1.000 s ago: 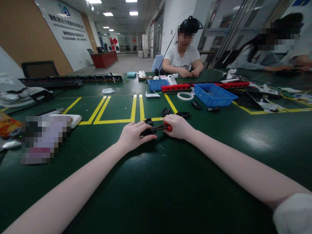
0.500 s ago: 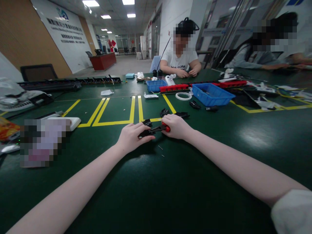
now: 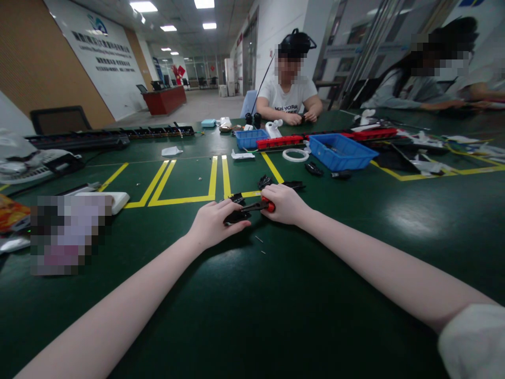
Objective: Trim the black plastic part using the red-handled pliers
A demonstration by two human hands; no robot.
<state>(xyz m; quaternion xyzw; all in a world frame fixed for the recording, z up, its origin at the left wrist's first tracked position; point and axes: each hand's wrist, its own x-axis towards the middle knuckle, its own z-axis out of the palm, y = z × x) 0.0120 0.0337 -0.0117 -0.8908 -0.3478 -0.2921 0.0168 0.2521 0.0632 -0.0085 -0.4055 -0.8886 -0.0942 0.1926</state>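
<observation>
Both hands have barely shifted. The right hand (image 3: 287,205) grips a red-handled screwdriver (image 3: 258,206), its shaft pointing left into the black part (image 3: 235,216) pinned under the closed left hand (image 3: 215,222) on the table (image 3: 276,305).

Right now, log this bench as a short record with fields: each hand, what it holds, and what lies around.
left hand: left hand presses on a black part on the green table
right hand: right hand grips a red-handled tool, tip toward the black part
near the hands: more black pieces; yellow tape lines
farther off: blue bin, white ring, red strip
others: seated person in white shirt across the table
</observation>
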